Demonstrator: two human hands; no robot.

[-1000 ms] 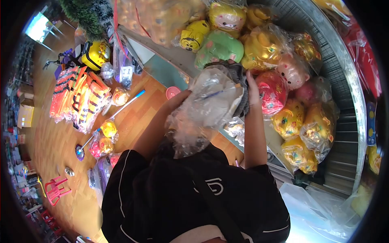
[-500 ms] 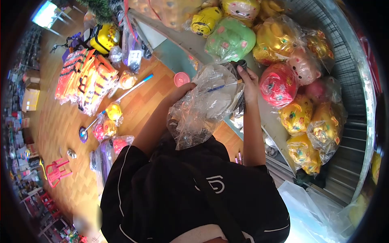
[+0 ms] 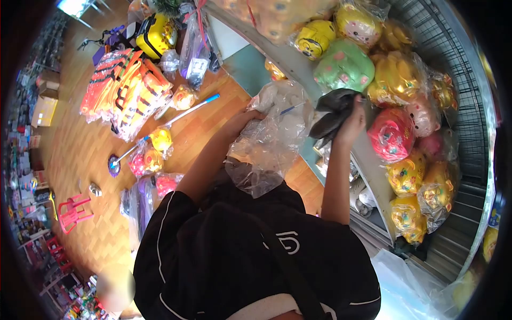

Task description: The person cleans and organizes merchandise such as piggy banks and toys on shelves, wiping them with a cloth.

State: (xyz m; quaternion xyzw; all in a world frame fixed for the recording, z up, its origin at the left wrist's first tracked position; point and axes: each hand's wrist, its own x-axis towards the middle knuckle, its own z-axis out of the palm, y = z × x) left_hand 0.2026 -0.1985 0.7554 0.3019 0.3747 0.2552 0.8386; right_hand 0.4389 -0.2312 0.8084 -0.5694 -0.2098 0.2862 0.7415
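My left hand (image 3: pixel 250 118) is closed on the edge of a clear plastic bag (image 3: pixel 250 157). A whitish rounded object shows through the film, with a short blue streak on its right side; I cannot make out what it is. To the right, my right hand (image 3: pixel 353 124) grips a dark grey cloth (image 3: pixel 332 114) that hangs folded toward the bag. A small gap separates cloth and bag. Just beyond the cloth sits a green wrapped piggy bank (image 3: pixel 344 65), and a red one (image 3: pixel 392 134) lies close to my right hand.
Gold wrapped figures (image 3: pixel 397 77) crowd the grey shelf (image 3: pixel 368 154) on the right, beside a wire mesh rack (image 3: pixel 463 74). Orange vests (image 3: pixel 128 90), a yellow case (image 3: pixel 156 36), a blue-tipped pole (image 3: pixel 189 110) and a pink stool (image 3: pixel 74 213) stand or lie on the wooden floor.
My right hand has moved right, drawing the dark cloth away from the bag, and more of the cloth shows. My left hand still holds the bag. The view has shifted slightly.
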